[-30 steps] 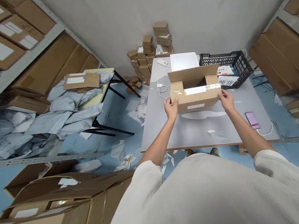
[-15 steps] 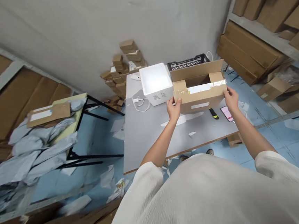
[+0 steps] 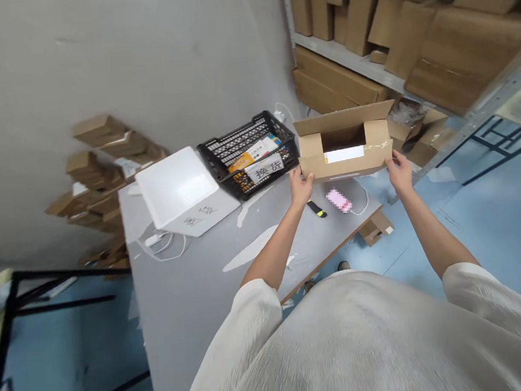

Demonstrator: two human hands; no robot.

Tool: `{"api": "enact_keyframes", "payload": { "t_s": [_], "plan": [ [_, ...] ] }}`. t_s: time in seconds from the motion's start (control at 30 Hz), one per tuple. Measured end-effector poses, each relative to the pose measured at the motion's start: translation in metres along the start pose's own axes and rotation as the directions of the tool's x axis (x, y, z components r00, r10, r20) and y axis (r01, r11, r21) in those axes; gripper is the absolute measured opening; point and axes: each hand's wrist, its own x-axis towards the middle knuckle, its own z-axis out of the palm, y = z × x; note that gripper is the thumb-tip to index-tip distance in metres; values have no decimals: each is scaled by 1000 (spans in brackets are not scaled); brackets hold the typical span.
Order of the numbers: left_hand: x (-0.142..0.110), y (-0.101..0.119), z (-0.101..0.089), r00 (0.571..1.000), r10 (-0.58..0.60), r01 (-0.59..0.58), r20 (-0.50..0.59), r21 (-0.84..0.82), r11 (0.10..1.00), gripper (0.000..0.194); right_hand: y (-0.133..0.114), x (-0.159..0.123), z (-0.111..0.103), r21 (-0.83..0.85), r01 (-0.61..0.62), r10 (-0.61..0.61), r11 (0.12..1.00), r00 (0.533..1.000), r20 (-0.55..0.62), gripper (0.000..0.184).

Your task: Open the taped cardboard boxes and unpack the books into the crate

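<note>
Between my two hands is a cardboard box (image 3: 317, 165), its flaps standing open and a white label on the side facing me. My left hand (image 3: 301, 186) grips its lower left corner, thumb on the front. At the lower right corner, my right hand (image 3: 399, 171) is closed on the cardboard. The box appears to be held above the table (image 3: 184, 312); whether anything lies inside is too dark to tell. Below it on the tabletop are a black and yellow box cutter (image 3: 317, 209) and a pink blurred-out phone (image 3: 339, 201) with a white cable.
A black plastic crate (image 3: 260, 186) with packets in it stands behind my left hand, beside a white foam box (image 3: 180, 187). Stacked cartons (image 3: 100, 133) rise at the far left. Shelving (image 3: 343, 48) full of cardboard boxes is at the right. A small open carton (image 3: 375, 228) sits on the floor.
My view has swung to the right, so the table, crate and foam box appear farther left. The box has stayed in both hands, carried rightward over the table.
</note>
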Motion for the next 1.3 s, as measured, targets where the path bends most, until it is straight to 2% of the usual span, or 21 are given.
{"api": "enact_keyframes", "payload": {
  "t_s": [0.17, 0.33, 0.43, 0.53, 0.63, 0.73, 0.87, 1.0, 1.13, 1.3],
  "plan": [
    [26, 7, 85, 991, 5, -6, 136, 5, 1000, 40, 34, 6, -60, -64, -50, 42, 997, 993, -110, 57],
    [53, 14, 161, 957, -22, 17, 288, 17, 1000, 53, 68, -1, -102, -94, -174, 153, 980, 968, -200, 57],
    [64, 19, 195, 954, -84, 76, 287, 39, 996, 75, 86, -8, -117, -151, -252, 203, 956, 939, -278, 65],
    [61, 19, 211, 943, -112, 109, 314, 27, 994, 86, 97, -11, -121, -188, -292, 228, 938, 926, -301, 70],
    [49, 12, 210, 923, -121, 116, 366, 35, 993, 81, 100, -11, -115, -180, -305, 259, 935, 936, -238, 59],
    [35, 3, 200, 912, -132, 114, 388, 69, 991, 73, 99, -11, -99, -177, -315, 291, 933, 945, -149, 49],
    [23, -7, 188, 905, -118, 105, 409, 56, 993, 67, 94, -16, -71, -169, -299, 306, 939, 952, 17, 40],
    [12, -15, 173, 898, -142, 136, 416, 45, 990, 63, 86, -29, -37, -122, -312, 331, 942, 922, 198, 33],
    [-1, -25, 146, 903, -190, 186, 384, 47, 981, 59, 78, -40, -2, -107, -319, 336, 942, 873, 353, 27],
    [-17, -38, 96, 923, -286, 269, 259, 99, 958, 54, 69, -48, 39, -74, -299, 296, 951, 823, 484, 25]
  ]
}}
